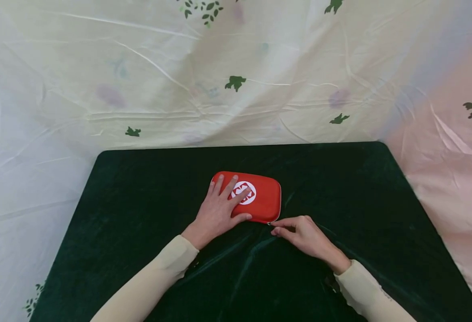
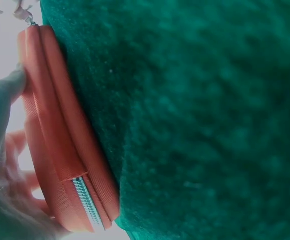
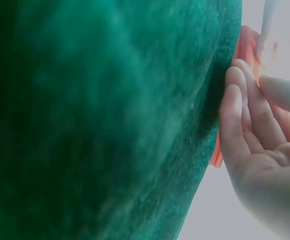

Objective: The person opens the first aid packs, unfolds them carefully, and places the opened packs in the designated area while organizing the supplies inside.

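A red zip case [image 1: 267, 197] with rounded corners and a round white emblem lies flat on the dark green cloth. Across its left half rests my left hand [image 1: 214, 211], fingers spread over the lid and thumb along the near edge. At the near right corner, my right hand [image 1: 307, 236] pinches the zipper pull [image 1: 270, 223] between thumb and forefinger. Silver zipper teeth [image 2: 88, 204] show along the case's side in the left wrist view, and the lid's seam looks closed there. From the right wrist, the right hand's fingers [image 3: 265, 125] hide most of the case.
Green velvety cloth [image 1: 147, 192] covers the table and has soft creases near the hands. Behind the far edge hangs a pale curtain [image 1: 260, 112] with green leaf prints, continuing down both sides.
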Demonstrator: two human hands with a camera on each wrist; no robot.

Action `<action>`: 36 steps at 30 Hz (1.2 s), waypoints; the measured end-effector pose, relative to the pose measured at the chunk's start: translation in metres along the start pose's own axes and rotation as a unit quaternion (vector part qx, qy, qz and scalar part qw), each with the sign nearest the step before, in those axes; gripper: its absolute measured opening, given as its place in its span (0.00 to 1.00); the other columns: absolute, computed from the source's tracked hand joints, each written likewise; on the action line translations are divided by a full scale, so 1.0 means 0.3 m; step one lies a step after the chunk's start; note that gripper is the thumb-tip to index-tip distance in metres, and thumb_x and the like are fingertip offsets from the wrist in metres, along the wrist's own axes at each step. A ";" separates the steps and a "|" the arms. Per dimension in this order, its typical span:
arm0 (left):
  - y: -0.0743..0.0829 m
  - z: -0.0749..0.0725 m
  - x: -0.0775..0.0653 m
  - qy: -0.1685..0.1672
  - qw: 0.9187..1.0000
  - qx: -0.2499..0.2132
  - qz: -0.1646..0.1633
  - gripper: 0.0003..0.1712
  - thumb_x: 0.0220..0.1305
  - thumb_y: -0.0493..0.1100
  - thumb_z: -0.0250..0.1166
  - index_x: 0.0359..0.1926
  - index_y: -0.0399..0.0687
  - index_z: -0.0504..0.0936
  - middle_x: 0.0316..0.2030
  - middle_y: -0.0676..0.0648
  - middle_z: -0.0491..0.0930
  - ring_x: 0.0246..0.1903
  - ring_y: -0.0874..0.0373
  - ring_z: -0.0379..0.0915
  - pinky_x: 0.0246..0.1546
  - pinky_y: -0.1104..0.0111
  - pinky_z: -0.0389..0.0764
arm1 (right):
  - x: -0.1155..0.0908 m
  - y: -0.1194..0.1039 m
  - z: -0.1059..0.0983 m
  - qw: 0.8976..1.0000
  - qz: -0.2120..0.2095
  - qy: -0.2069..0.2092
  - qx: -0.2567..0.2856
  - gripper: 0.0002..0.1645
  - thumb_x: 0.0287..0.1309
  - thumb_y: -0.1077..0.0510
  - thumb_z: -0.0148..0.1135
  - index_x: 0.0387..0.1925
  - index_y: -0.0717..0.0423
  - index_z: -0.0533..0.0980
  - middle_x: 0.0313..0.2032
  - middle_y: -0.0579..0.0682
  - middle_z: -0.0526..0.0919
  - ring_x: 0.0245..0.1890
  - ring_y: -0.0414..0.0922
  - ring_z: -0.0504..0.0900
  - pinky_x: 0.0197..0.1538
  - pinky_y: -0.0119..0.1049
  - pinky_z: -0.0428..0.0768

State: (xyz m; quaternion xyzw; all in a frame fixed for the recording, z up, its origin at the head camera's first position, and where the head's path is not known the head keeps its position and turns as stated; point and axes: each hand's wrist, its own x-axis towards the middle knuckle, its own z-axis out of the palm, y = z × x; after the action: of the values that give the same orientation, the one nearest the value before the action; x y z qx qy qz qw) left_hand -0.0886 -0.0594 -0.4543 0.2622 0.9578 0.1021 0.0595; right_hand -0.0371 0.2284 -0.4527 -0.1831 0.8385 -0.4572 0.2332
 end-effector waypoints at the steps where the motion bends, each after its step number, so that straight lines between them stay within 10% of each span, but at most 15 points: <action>1: -0.002 0.000 -0.001 0.001 1.000 -0.001 0.001 0.46 0.65 0.75 0.59 0.80 0.70 0.61 0.82 0.44 0.48 0.79 0.36 0.36 0.78 0.43 0.44 | 0.001 0.001 -0.001 1.000 -0.001 -0.001 -0.002 0.18 0.73 0.56 0.61 0.58 0.56 0.82 0.43 0.41 0.89 0.24 0.42 0.80 0.30 0.31 0.78; 12: -0.010 -0.011 -0.004 -0.003 1.000 -0.017 0.004 0.46 0.66 0.74 0.60 0.80 0.70 0.60 0.82 0.44 0.47 0.79 0.35 0.35 0.78 0.43 0.41 | -0.006 0.006 -0.028 0.999 -0.009 -0.023 -0.041 0.22 0.71 0.50 0.64 0.60 0.55 0.81 0.42 0.41 0.87 0.33 0.39 0.85 0.38 0.33 0.83; 23: -0.010 -0.012 -0.003 0.003 1.000 -0.023 0.015 0.45 0.66 0.73 0.61 0.80 0.70 0.61 0.82 0.43 0.48 0.78 0.35 0.37 0.77 0.42 0.43 | -0.015 0.012 -0.112 0.996 -0.006 0.034 -0.077 0.22 0.74 0.48 0.61 0.61 0.54 0.81 0.27 0.43 0.79 0.19 0.38 0.74 0.28 0.33 0.76; 36: -0.008 -0.001 -0.008 0.003 0.999 -0.042 0.017 0.46 0.66 0.73 0.60 0.80 0.69 0.61 0.82 0.44 0.46 0.79 0.37 0.35 0.77 0.40 0.41 | 0.098 0.003 -0.143 0.987 -0.003 0.142 -0.077 0.27 0.76 0.47 0.59 0.68 0.55 0.75 0.64 0.56 0.79 0.55 0.50 0.82 0.56 0.53 0.83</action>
State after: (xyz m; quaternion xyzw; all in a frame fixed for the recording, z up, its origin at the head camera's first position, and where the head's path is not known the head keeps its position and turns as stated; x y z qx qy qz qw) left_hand -0.0878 -0.0628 -0.4546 0.2755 0.9482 0.1439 0.0653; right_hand -0.0853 0.2427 -0.4398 -0.1367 0.8950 -0.4137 0.0958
